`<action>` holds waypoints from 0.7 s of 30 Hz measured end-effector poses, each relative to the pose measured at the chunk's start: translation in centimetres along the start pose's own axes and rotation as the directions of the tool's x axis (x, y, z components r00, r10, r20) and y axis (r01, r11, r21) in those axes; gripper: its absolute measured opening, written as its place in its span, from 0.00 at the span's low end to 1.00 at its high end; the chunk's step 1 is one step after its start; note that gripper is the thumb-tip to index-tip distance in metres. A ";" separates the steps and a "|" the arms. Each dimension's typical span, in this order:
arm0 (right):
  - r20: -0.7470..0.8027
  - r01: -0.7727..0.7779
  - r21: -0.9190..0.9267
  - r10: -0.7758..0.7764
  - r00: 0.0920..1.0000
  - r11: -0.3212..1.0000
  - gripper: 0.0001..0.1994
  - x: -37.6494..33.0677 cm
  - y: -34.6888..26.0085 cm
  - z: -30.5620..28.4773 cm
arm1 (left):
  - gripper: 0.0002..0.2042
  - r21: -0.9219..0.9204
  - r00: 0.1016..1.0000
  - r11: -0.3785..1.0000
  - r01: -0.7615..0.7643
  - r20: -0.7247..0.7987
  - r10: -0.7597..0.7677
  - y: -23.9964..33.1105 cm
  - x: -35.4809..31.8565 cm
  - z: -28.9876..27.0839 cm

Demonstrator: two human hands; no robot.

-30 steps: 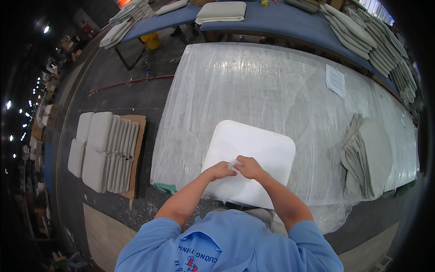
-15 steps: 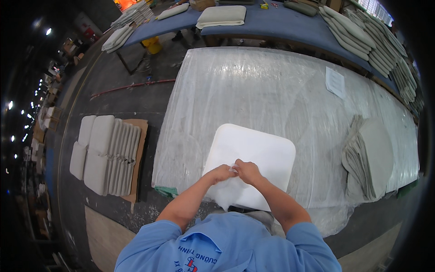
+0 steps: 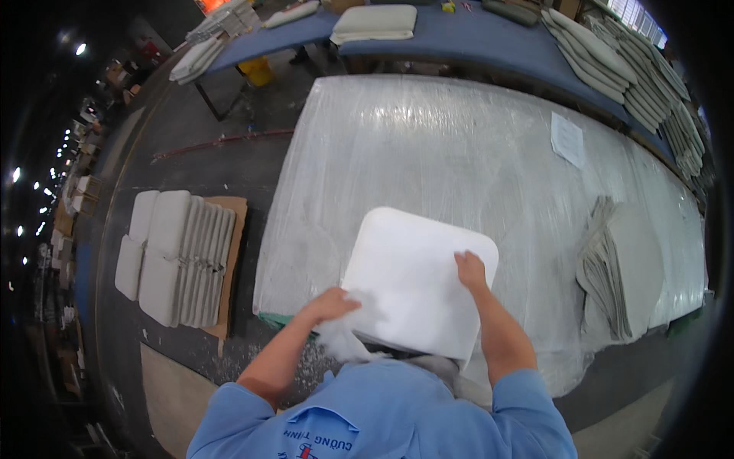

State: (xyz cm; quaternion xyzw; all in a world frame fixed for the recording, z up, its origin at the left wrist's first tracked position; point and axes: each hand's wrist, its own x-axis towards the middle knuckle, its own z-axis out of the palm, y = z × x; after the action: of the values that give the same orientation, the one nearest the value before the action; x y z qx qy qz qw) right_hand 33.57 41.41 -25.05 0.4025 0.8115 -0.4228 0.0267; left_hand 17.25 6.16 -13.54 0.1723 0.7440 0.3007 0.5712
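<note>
A white, round-cornered cushion pad (image 3: 417,279) lies flat in front of me, its near edge close to my body. Just past the pad's left edge, my left hand (image 3: 333,304) is closed on thin, wispy white wadding (image 3: 342,336), which hangs down beside the pad. Above the pad's right part is my right hand (image 3: 470,269), its fingers curled together. Whether anything small is pinched in it does not show.
The pad rests on a large plastic-wrapped stack (image 3: 367,145) bearing a paper sheet (image 3: 566,140) and a pile of grey covers (image 3: 623,268). Grey cushions (image 3: 172,256) stand on cardboard at left. A blue table (image 3: 474,38) with more cushions runs along the back.
My hands, together over the pad before, have parted. The left moved left and slightly nearer with the wadding; the right moved right and slightly farther away. The pad stays put.
</note>
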 end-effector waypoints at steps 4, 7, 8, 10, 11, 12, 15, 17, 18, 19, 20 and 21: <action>0.242 -0.197 0.733 0.021 0.970 0.651 0.23 -0.8 -4.8 1.1 | 0.28 0.204 0.980 0.973 -0.109 -0.139 0.139 3.7 2.3 3.0; 0.405 -0.311 0.814 -0.096 0.909 0.491 0.26 -3.2 -8.7 3.7 | 0.27 -0.038 0.959 0.987 -0.154 -0.246 0.140 5.8 5.3 5.5; 0.416 -0.318 0.810 -0.100 0.904 0.493 0.25 -3.8 -9.5 4.2 | 0.26 -0.156 0.968 0.978 -0.136 -0.230 0.098 6.5 6.2 5.6; 0.435 -0.332 0.806 -0.109 0.894 0.490 0.24 -4.9 -10.5 4.9 | 0.23 -0.296 0.976 0.947 -0.126 -0.209 0.064 6.2 7.0 4.9; 0.467 -0.388 0.843 -0.149 0.872 0.372 0.24 -4.9 -10.3 4.7 | 0.22 -0.320 0.977 0.938 -0.137 -0.202 0.074 5.9 7.1 4.4; 0.521 -0.446 0.822 -0.152 0.840 0.355 0.23 -4.8 -10.0 4.2 | 0.21 -0.344 0.977 0.928 -0.147 -0.196 0.082 5.5 7.2 3.9; 0.627 -0.496 0.725 -0.160 0.762 0.478 0.19 -4.2 -8.9 2.5 | 0.19 -0.360 0.978 0.929 -0.090 -0.208 0.014 4.2 6.8 2.5; 0.629 -0.324 0.580 -0.158 0.761 0.747 0.15 -4.0 -8.1 1.8 | 0.17 -0.378 0.979 0.922 -0.083 -0.206 0.004 3.8 6.7 2.0; 0.639 -0.297 0.554 -0.169 0.750 0.778 0.14 -3.7 -7.8 1.8 | 0.17 -0.387 0.979 0.919 -0.082 -0.203 0.002 3.7 6.7 1.8; 0.650 -0.268 0.527 -0.179 0.739 0.807 0.14 -3.3 -7.6 2.1 | 0.16 -0.389 0.981 0.918 -0.075 -0.195 -0.002 3.6 6.8 1.7; 0.663 -0.239 0.497 -0.187 0.725 0.834 0.14 -3.1 -7.4 2.3 | 0.16 -0.393 0.982 0.917 -0.067 -0.188 -0.009 3.6 6.8 1.6; 0.633 -0.215 0.463 -0.151 0.759 0.860 0.14 -3.0 -7.2 2.4 | 0.16 -0.397 0.983 0.916 -0.059 -0.181 -0.015 3.6 6.9 1.5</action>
State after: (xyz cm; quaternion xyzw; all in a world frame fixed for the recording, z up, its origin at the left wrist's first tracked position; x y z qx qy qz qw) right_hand 30.03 35.57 -20.67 0.2372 0.6022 -0.7339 0.2062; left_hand 16.42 13.40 -16.62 0.0325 0.7132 0.4673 0.5214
